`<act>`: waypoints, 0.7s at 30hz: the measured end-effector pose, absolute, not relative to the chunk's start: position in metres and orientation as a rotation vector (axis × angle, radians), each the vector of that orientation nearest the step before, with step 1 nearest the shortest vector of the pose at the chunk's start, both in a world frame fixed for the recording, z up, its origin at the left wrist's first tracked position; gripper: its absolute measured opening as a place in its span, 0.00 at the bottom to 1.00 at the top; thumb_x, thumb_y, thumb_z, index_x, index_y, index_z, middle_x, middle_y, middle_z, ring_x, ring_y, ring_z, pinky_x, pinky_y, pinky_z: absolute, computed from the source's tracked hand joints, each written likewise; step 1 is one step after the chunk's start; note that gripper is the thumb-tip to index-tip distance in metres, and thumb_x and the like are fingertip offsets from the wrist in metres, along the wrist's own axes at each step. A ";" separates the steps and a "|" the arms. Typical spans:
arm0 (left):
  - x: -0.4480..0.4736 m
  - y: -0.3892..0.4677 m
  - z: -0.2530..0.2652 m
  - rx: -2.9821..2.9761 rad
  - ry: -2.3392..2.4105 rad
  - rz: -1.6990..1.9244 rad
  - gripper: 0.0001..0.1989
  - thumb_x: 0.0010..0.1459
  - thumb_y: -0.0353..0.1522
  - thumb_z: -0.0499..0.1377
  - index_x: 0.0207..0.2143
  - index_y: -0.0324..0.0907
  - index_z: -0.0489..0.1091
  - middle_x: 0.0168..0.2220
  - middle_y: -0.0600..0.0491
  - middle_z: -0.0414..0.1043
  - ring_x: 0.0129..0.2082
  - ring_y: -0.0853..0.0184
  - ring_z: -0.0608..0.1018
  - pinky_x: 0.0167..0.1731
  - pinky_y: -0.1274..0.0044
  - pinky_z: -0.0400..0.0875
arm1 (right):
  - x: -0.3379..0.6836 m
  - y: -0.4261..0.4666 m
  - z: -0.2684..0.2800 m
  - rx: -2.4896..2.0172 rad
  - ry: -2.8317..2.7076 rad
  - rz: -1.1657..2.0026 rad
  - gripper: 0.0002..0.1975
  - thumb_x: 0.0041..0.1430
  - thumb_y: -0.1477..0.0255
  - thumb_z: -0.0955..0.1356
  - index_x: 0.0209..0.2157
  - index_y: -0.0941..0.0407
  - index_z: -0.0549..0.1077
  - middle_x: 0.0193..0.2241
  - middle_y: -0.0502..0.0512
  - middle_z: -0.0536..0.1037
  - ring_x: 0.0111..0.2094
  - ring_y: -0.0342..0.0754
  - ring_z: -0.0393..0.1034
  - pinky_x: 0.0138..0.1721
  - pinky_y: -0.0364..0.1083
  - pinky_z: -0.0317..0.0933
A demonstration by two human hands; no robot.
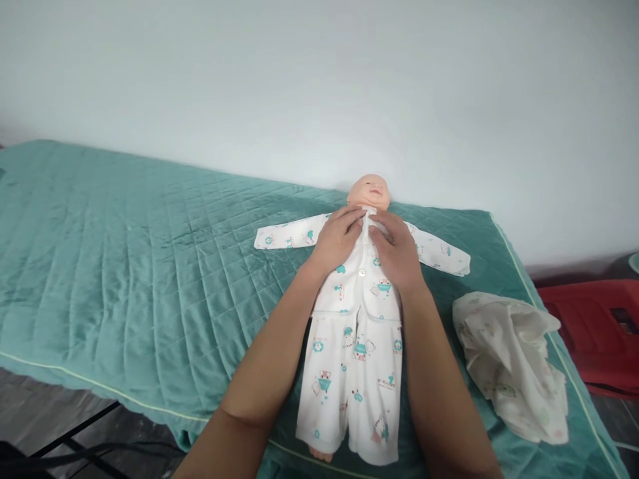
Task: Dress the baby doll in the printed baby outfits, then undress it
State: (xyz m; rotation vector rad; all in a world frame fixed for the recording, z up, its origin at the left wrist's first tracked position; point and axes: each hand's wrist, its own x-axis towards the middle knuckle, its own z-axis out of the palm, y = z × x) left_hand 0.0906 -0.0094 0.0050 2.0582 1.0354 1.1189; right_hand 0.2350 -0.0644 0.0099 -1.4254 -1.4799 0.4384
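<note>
A baby doll point(370, 191) lies on its back, dressed in a white printed shirt point(383, 287) and matching trousers point(324, 372). Both sleeves stretch out to the sides. My left hand point(340, 234) is at the shirt's upper chest, its fingers and thumb closed at the front edge just under the collar. Opposite it, my right hand point(395, 243) holds the other front edge, thumb and fingers close to the middle. A round button point(362, 273) shows lower on the front. My fingers partly hide the collar. One toe end point(319, 455) peeks out of a trouser leg.
A crumpled white printed cloth point(514, 366) lies right of the doll, near the bed's edge. Beneath everything is a green quilted cover point(150, 286), with a pale wall point(249, 86) behind. A red plastic object point(594, 326) stands beyond the right edge.
</note>
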 end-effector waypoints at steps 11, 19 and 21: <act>0.089 -0.010 0.006 2.073 0.981 1.122 0.18 0.65 0.29 0.50 0.53 0.43 0.74 0.58 0.49 0.72 0.61 0.64 0.71 0.64 0.69 0.62 | 0.239 -0.064 0.010 -1.508 -1.647 0.395 0.19 0.67 0.60 0.62 0.52 0.50 0.77 0.62 0.58 0.70 0.65 0.56 0.59 0.67 0.62 0.50; 0.087 -0.008 0.005 2.081 0.978 1.094 0.19 0.61 0.26 0.50 0.51 0.44 0.72 0.56 0.50 0.72 0.59 0.62 0.71 0.64 0.67 0.61 | 0.238 -0.064 0.009 -1.498 -1.636 0.368 0.18 0.66 0.62 0.63 0.51 0.52 0.77 0.61 0.58 0.71 0.64 0.55 0.60 0.67 0.61 0.50; 0.088 -0.008 0.006 2.076 0.982 1.086 0.19 0.61 0.26 0.50 0.51 0.44 0.71 0.56 0.49 0.72 0.59 0.62 0.70 0.63 0.66 0.61 | 0.236 -0.065 0.010 -1.493 -1.564 0.373 0.16 0.64 0.63 0.65 0.49 0.52 0.79 0.59 0.58 0.73 0.62 0.55 0.63 0.66 0.60 0.54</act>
